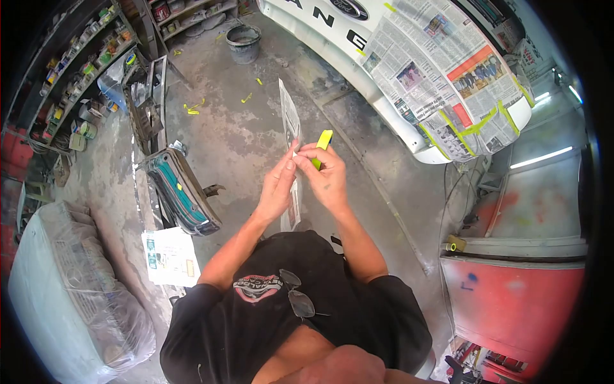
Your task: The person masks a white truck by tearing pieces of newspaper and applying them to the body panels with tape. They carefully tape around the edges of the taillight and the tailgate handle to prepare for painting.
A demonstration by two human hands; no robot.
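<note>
A folded sheet of newspaper [289, 115], seen nearly edge-on, runs up and down in front of my chest. My left hand [279, 185] pinches it near its middle, fingertips together. Close beside it, my right hand [325, 173] has its thumb and fingers closed at the same spot, with a roll of yellow-green tape [324, 142] held in its fingers. The two hands' fingertips meet at the paper's edge. On the right, a white Ford panel [313, 32] is partly covered with newspaper [441, 70] and strips of yellow-green tape [471, 130].
A dark bucket [243, 46] stands on the floor ahead, with tape scraps [193, 109] nearby. Shelves of cans [83, 70], a dark car part [182, 192] and a plastic-wrapped part [83, 288] are on the left. A red panel [511, 301] stands at right.
</note>
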